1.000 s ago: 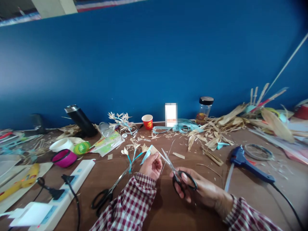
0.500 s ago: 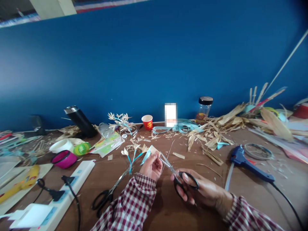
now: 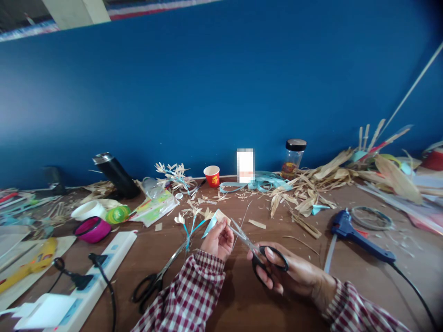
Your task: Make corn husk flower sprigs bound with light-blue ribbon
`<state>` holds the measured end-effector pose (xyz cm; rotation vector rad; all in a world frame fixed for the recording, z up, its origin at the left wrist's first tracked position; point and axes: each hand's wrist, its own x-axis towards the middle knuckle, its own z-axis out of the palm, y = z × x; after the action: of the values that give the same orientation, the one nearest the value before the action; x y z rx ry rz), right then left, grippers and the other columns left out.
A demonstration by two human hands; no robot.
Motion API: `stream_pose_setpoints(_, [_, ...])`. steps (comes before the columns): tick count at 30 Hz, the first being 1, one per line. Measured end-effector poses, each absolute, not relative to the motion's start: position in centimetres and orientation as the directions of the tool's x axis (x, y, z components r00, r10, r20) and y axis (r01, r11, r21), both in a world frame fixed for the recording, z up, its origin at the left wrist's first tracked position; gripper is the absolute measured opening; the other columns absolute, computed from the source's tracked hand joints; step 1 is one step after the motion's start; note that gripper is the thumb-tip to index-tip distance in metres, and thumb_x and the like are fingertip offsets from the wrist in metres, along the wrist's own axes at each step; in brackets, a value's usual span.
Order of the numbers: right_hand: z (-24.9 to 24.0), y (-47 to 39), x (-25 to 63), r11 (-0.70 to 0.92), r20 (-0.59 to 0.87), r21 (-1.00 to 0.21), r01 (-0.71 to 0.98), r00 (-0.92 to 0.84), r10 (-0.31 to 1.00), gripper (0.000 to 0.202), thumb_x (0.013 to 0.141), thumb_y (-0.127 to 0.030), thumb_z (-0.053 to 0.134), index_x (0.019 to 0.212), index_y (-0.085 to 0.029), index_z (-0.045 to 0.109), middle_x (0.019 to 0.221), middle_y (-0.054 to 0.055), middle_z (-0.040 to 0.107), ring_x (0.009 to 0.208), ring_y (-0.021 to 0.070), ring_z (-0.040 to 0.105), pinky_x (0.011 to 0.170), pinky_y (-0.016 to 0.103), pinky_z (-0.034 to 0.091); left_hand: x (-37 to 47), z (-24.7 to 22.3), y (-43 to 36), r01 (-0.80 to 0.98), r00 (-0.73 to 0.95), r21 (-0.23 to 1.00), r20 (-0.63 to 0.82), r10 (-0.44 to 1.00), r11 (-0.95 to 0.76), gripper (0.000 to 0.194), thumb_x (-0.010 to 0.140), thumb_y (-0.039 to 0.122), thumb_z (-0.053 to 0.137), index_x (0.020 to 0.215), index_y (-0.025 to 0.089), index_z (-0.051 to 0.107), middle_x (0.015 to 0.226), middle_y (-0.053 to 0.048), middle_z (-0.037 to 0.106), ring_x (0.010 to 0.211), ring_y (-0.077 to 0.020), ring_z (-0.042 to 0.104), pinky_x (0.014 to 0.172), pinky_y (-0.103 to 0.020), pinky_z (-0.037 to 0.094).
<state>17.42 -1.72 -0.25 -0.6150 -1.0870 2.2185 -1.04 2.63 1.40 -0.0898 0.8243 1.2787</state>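
Observation:
My left hand pinches a small flat piece, pale blue on one side and tan like corn husk on the other, the husk piece. In my right hand are black-handled scissors, fingers through the loops. Their blades are parted a little, with the tips right by the edge of the piece; whether they touch it I cannot tell. Left of my left hand lies a sprig of husk flowers with blue-wrapped stems. A second pair of scissors rests beside my left sleeve, its blade tips partly hidden by the sprig.
A blue glue gun lies at right, its cord running to the front edge. Dried husks and a lidded jar stand behind. At left are a power strip, a magenta bowl, a black flask; a red cup is at back.
The scissors and my right hand have shifted very slightly to the right, away from my left hand. My left hand and the husk piece stay almost still.

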Motion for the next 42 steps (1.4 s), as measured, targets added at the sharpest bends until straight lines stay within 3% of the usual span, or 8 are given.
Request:
stream_pose_setpoints(10, [0.2, -1.6, 17.9, -0.507, -0.086, -0.773, -0.381, -0.729, 0.679, 0.044, 0.081, -0.053, 0.059, 0.099, -0.014, 0.058, 0.065, 0.000, 0.055, 0.048, 0.0059, 0.049, 0.037, 0.011, 0.036, -1.3, 1.2, 2.4, -0.793, 0.176, 0.451, -0.474, 0.863, 0.409, 0.021, 0.088, 0.013, 0.051, 0.067, 0.012, 0.055, 0.053, 0.003, 0.051, 0.041, -0.0031, 0.051, 0.041, -0.011, 0.048])
stream_pose_setpoints(17, [0.3, -1.6, 17.9, -0.494, -0.099, -0.791, -0.362, -0.721, 0.686, 0.047, 0.079, -0.054, 0.061, 0.102, -0.013, 0.059, 0.066, 0.001, 0.057, 0.046, 0.0053, 0.048, 0.036, 0.012, 0.035, -1.3, 0.6, 2.4, -0.790, 0.142, 0.487, -0.445, 0.884, 0.372, 0.020, 0.085, 0.009, 0.054, 0.066, 0.011, 0.055, 0.054, 0.002, 0.052, 0.043, -0.0036, 0.051, 0.040, -0.011, 0.047])
stream_pose_setpoints(29, [0.7, -1.7, 17.7, -0.415, -0.149, -0.863, -0.287, -0.641, 0.753, 0.044, 0.078, -0.053, 0.062, 0.095, -0.012, 0.062, 0.054, -0.004, 0.050, 0.037, 0.0009, 0.031, 0.030, 0.011, 0.015, -1.4, 0.2, 2.7, -0.771, 0.075, 0.552, -0.417, 0.906, 0.318, 0.016, 0.078, 0.005, 0.062, 0.064, 0.011, 0.058, 0.056, 0.002, 0.054, 0.045, -0.0037, 0.053, 0.043, -0.011, 0.049])
stream_pose_setpoints(34, [0.9, -1.5, 18.2, -0.351, -0.168, -0.906, -0.234, -0.563, 0.809, 0.042, 0.079, -0.053, 0.060, 0.095, -0.014, 0.061, 0.054, -0.005, 0.048, 0.039, 0.0024, 0.032, 0.033, 0.014, 0.015, -1.5, 0.2, 2.8, -0.765, 0.061, 0.561, -0.425, 0.903, 0.316, 0.018, 0.079, 0.003, 0.059, 0.063, 0.011, 0.056, 0.057, 0.002, 0.055, 0.045, -0.0031, 0.052, 0.043, -0.010, 0.047])
stream_pose_setpoints(37, [0.6, -0.8, 18.5, -0.244, -0.199, -0.967, -0.066, -0.397, 0.896, 0.042, 0.077, -0.053, 0.061, 0.097, -0.016, 0.058, 0.058, -0.003, 0.052, 0.044, 0.0066, 0.040, 0.036, 0.017, 0.021, -1.4, 0.2, 2.7, -0.753, 0.039, 0.588, -0.408, 0.912, 0.295, 0.016, 0.076, 0.005, 0.063, 0.063, 0.012, 0.057, 0.054, 0.002, 0.055, 0.044, -0.0030, 0.051, 0.042, -0.010, 0.046])
stream_pose_setpoints(39, [0.2, -0.5, 18.6, -0.073, -0.118, -0.979, 0.189, -0.241, 0.963, 0.038, 0.072, -0.046, 0.067, 0.095, -0.017, 0.057, 0.059, -0.002, 0.053, 0.048, 0.0106, 0.045, 0.040, 0.020, 0.027, -1.3, 0.2, 2.5, -0.732, 0.042, 0.617, -0.382, 0.923, 0.288, 0.015, 0.071, 0.008, 0.069, 0.063, 0.012, 0.057, 0.053, 0.003, 0.054, 0.042, -0.0034, 0.050, 0.041, -0.011, 0.046])
stream_pose_setpoints(42, [-0.2, -0.5, 18.6, 0.188, 0.086, -0.782, 0.595, -0.196, 0.977, 0.024, 0.071, -0.032, 0.066, 0.090, -0.019, 0.057, 0.062, -0.001, 0.058, 0.055, 0.0159, 0.052, 0.051, 0.026, 0.035, -1.2, 0.1, 2.3, -0.691, 0.062, 0.669, -0.322, 0.945, 0.274, 0.020, 0.062, 0.015, 0.078, 0.064, 0.013, 0.058, 0.051, 0.005, 0.053, 0.042, -0.0033, 0.049, 0.041, -0.011, 0.043])
